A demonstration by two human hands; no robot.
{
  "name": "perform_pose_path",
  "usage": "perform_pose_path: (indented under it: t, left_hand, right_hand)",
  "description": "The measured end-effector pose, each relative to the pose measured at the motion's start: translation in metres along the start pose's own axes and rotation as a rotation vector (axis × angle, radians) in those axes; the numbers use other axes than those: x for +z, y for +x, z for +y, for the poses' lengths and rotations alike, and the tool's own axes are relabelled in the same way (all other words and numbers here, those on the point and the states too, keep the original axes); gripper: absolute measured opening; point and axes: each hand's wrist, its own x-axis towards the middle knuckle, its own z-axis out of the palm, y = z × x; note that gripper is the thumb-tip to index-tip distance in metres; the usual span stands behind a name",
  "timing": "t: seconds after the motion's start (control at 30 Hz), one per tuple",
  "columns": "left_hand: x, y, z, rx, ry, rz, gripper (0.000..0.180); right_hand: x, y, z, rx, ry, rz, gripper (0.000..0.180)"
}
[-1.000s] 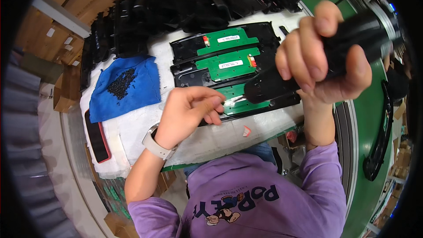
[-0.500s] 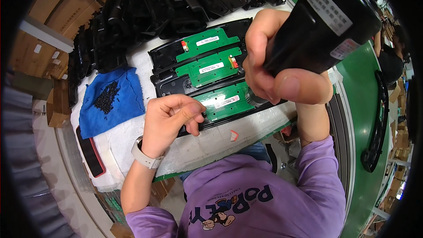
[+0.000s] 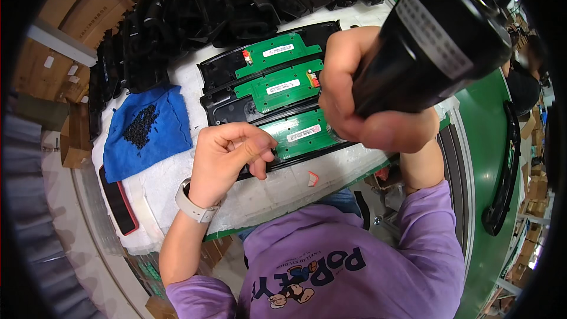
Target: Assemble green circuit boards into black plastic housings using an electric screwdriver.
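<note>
My right hand (image 3: 342,97) is wrapped round a thick black power tool (image 3: 407,65), which looks like an electric screwdriver with pale labels. It stands over the right part of the nearest green circuit board (image 3: 298,145); its working tip is hidden. My left hand (image 3: 233,150) has thumb and fingers pinched at that board's left end, and whatever is between them is too small to make out. Beyond lie a middle circuit board (image 3: 283,97) and a far circuit board (image 3: 274,62), each in a long black housing. Small black screws (image 3: 140,129) lie heaped on a blue cloth (image 3: 171,139).
Many black plastic housings (image 3: 207,6) are piled along the table's far side. A dark, red-edged flat device (image 3: 120,207) lies at the left. A scrap of red-and-white paper (image 3: 312,178) sits near the front edge. Right of the table is a long black part (image 3: 505,171) on green.
My right hand and the power tool have shifted slightly down and left, and the tool has tilted a little. My left hand stays pinched in nearly the same place.
</note>
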Motion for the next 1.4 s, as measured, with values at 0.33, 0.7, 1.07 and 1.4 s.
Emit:
perform_pose_path:
  t: [0.33,0.7,1.07,1.4]
  left_hand:
    - [0.0,-0.002,-0.004,0.08,-0.019,0.05,0.011]
    - [0.006,-0.007,0.004,0.158,-0.038,0.057,0.008]
    - [0.009,-0.005,-0.002,0.143,-0.057,0.059,0.01]
    - [0.008,-0.007,0.013,-0.008,0.01,-0.062,0.011]
  right_hand:
    - [0.002,-0.001,-0.003,-0.105,-0.076,-0.048,0.035]
    - [-0.009,0.005,-0.001,-0.559,0.43,-0.095,0.037]
    - [-0.004,0.003,0.006,-0.519,0.366,-0.123,0.037]
    - [0.003,-0.001,0.008,-0.488,0.379,-0.04,0.037]
